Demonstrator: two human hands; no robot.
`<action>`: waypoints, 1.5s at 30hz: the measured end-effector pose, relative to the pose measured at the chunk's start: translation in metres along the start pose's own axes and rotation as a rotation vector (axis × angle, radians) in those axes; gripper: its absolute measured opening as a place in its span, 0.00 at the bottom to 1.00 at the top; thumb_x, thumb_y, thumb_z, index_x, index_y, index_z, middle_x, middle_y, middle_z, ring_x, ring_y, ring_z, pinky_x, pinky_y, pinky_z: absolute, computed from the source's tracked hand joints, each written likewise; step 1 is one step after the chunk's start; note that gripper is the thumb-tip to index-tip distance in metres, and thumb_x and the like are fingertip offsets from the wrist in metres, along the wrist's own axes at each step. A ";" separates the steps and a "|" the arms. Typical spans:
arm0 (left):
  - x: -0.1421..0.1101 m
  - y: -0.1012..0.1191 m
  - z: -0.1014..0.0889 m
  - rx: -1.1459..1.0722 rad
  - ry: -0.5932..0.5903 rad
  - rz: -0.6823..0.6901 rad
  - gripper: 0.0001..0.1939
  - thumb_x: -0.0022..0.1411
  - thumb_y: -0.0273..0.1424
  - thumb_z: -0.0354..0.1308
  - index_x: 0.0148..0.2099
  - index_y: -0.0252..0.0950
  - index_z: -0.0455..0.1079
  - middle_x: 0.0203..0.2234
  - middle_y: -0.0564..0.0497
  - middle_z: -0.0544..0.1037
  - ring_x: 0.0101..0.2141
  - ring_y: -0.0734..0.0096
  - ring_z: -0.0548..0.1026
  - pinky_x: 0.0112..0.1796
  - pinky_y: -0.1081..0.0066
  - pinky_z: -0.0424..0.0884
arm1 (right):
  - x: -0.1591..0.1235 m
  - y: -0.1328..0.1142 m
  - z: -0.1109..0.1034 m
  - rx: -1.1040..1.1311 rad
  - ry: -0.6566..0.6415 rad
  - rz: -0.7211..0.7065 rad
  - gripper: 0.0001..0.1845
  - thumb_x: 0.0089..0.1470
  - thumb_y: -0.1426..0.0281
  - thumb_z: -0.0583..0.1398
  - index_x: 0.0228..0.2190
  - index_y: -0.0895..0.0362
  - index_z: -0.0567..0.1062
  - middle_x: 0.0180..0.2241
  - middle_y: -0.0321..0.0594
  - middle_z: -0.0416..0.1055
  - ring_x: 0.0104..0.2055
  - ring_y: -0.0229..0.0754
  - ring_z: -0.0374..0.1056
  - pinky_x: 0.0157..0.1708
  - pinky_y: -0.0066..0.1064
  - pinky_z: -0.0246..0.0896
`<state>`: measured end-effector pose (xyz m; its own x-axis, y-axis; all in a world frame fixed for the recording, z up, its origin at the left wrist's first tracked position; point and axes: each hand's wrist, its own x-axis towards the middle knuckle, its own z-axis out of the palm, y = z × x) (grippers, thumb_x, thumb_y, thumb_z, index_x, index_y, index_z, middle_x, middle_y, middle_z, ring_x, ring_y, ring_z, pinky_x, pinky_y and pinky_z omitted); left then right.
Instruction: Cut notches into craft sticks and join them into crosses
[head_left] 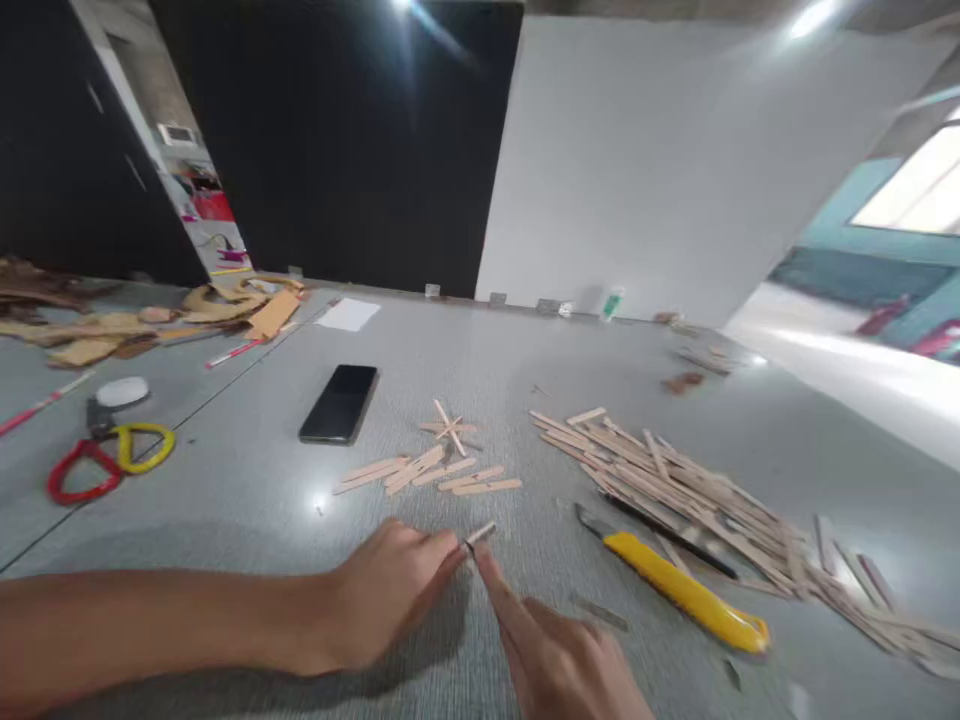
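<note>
Wooden sticks (667, 487): pile at right of counter (465, 340), apparently unworked. Short pieces (415, 470), centre, look cut; crossed pieces (451, 429) just beyond. Small piece (482, 532), near centre, appears in work: left hand (394, 590) fingers clamped on it; right hand (559, 650) index extended to it, grip cannot be told.

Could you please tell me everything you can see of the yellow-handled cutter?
The yellow-handled cutter has a long, smooth handle that looks like plastic, and a narrow, dark grey, metal-looking front end; blur hides any finer detail of the edge. It lies slantwise on the grey table, right of the person's right hand and on the near side of the wooden strips, front end pointing away to the left. No hand touches it.
</note>
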<state>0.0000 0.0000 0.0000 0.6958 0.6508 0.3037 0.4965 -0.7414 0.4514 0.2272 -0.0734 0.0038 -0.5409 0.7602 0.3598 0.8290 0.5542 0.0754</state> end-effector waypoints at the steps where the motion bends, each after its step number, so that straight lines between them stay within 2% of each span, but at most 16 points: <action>1: 0.000 0.000 0.000 -0.002 -0.007 0.009 0.16 0.79 0.28 0.42 0.35 0.38 0.63 0.19 0.59 0.64 0.18 0.75 0.59 0.22 0.70 0.52 | 0.002 0.001 -0.002 0.023 0.013 -0.009 0.39 0.57 0.83 0.50 0.69 0.63 0.54 0.22 0.27 0.73 0.15 0.42 0.71 0.15 0.33 0.58; 6: 0.000 0.002 0.001 0.021 -0.019 0.024 0.16 0.79 0.27 0.42 0.36 0.37 0.65 0.19 0.58 0.66 0.18 0.75 0.60 0.23 0.70 0.52 | 0.011 0.002 -0.009 0.074 0.055 -0.045 0.47 0.56 0.86 0.47 0.74 0.65 0.41 0.21 0.28 0.73 0.15 0.42 0.73 0.15 0.32 0.57; 10: 0.002 0.005 0.002 0.077 0.021 -0.030 0.18 0.79 0.29 0.41 0.35 0.37 0.65 0.18 0.58 0.66 0.17 0.74 0.62 0.23 0.70 0.51 | 0.007 0.004 -0.008 0.062 0.032 -0.035 0.53 0.54 0.86 0.48 0.75 0.63 0.29 0.21 0.28 0.73 0.14 0.42 0.71 0.14 0.32 0.58; 15: 0.003 0.004 0.004 0.109 0.026 -0.031 0.19 0.80 0.29 0.40 0.35 0.37 0.65 0.18 0.57 0.67 0.17 0.74 0.62 0.23 0.70 0.51 | -0.005 0.006 -0.002 0.048 -0.027 -0.017 0.54 0.56 0.84 0.50 0.75 0.60 0.30 0.22 0.29 0.74 0.16 0.42 0.72 0.16 0.30 0.62; 20: 0.000 -0.001 0.005 0.125 0.003 0.029 0.18 0.79 0.27 0.40 0.36 0.37 0.65 0.19 0.56 0.69 0.17 0.73 0.63 0.23 0.69 0.51 | 0.002 0.003 -0.004 0.045 0.034 -0.024 0.55 0.54 0.86 0.49 0.75 0.62 0.27 0.21 0.28 0.73 0.14 0.43 0.71 0.13 0.30 0.62; 29: 0.001 0.000 0.004 0.126 0.027 0.041 0.18 0.80 0.28 0.40 0.36 0.38 0.64 0.18 0.58 0.68 0.17 0.74 0.61 0.23 0.69 0.51 | 0.010 0.002 -0.007 0.064 0.084 -0.038 0.49 0.55 0.86 0.48 0.74 0.64 0.38 0.20 0.27 0.72 0.13 0.41 0.71 0.14 0.31 0.57; 32: 0.000 -0.004 0.007 0.113 0.028 0.053 0.18 0.80 0.29 0.40 0.36 0.38 0.63 0.18 0.59 0.67 0.16 0.75 0.60 0.23 0.69 0.51 | 0.010 0.004 -0.009 0.036 0.039 -0.086 0.52 0.49 0.87 0.49 0.73 0.69 0.38 0.21 0.29 0.73 0.15 0.43 0.71 0.16 0.35 0.55; 36: 0.001 -0.005 0.008 0.114 0.029 0.057 0.18 0.80 0.28 0.40 0.37 0.37 0.64 0.18 0.58 0.68 0.17 0.74 0.61 0.23 0.68 0.51 | 0.008 0.007 -0.011 0.005 -0.064 -0.109 0.48 0.46 0.87 0.50 0.70 0.72 0.52 0.23 0.34 0.74 0.18 0.45 0.74 0.19 0.36 0.55; 40: 0.002 -0.002 0.003 0.112 0.011 0.069 0.17 0.80 0.27 0.40 0.38 0.36 0.66 0.20 0.56 0.70 0.17 0.73 0.64 0.23 0.68 0.53 | 0.011 0.010 -0.006 0.051 -0.096 -0.071 0.38 0.52 0.87 0.51 0.66 0.71 0.63 0.23 0.35 0.75 0.19 0.44 0.74 0.20 0.36 0.56; 43: 0.004 0.001 -0.001 0.108 0.000 0.067 0.17 0.80 0.29 0.41 0.38 0.36 0.67 0.20 0.56 0.71 0.18 0.74 0.65 0.23 0.70 0.55 | 0.015 0.011 -0.002 0.120 -0.059 -0.033 0.33 0.59 0.84 0.51 0.65 0.67 0.67 0.22 0.33 0.75 0.19 0.43 0.74 0.19 0.34 0.56; 45: 0.004 0.003 -0.002 0.108 0.001 0.048 0.17 0.80 0.29 0.41 0.38 0.37 0.67 0.19 0.57 0.70 0.18 0.74 0.66 0.23 0.71 0.55 | 0.016 0.012 -0.002 0.138 -0.049 -0.017 0.32 0.61 0.82 0.52 0.65 0.65 0.67 0.22 0.32 0.76 0.19 0.42 0.74 0.19 0.33 0.56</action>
<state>0.0033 0.0006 0.0046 0.7193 0.6147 0.3237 0.5162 -0.7848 0.3431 0.2285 -0.0556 0.0121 -0.5642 0.7639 0.3132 0.7938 0.6062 -0.0488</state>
